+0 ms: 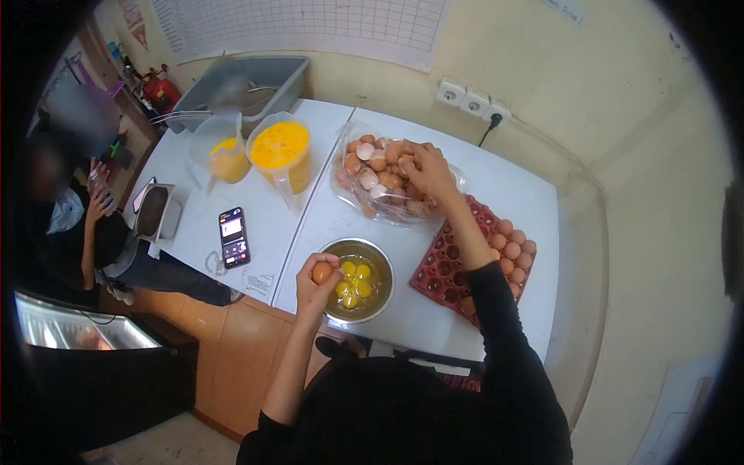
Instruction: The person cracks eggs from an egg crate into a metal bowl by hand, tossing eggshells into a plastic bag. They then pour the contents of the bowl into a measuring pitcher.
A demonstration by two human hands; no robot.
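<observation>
Farthest left of the left hand, a co-worker stands with a bottle. Between that person and the left hand are a metal container, 2 plastic jugs of yellow liquid beyond it, and a phone lying face up, its screen lit, perhaps so it can be glanced at.

The left hand curls its fingers around a brown egg, held over the near-left rim of a metal bowl, probably to keep it close to the bowl. Several whole yolks lie in the bowl, just right of this hand.

The right hand reaches over a clear plastic bag of eggshells, fingers bent down among them; whether they pinch a shell I cannot tell. The bag seems set beyond the bowl to keep shells within reach. Nearer the body, below the right hand, a red egg tray carries eggs mostly on its right side.

The white tabletop has a seam left of the bowl. Beyond the hands, a grey tub stands against a pale wall with sockets.
</observation>
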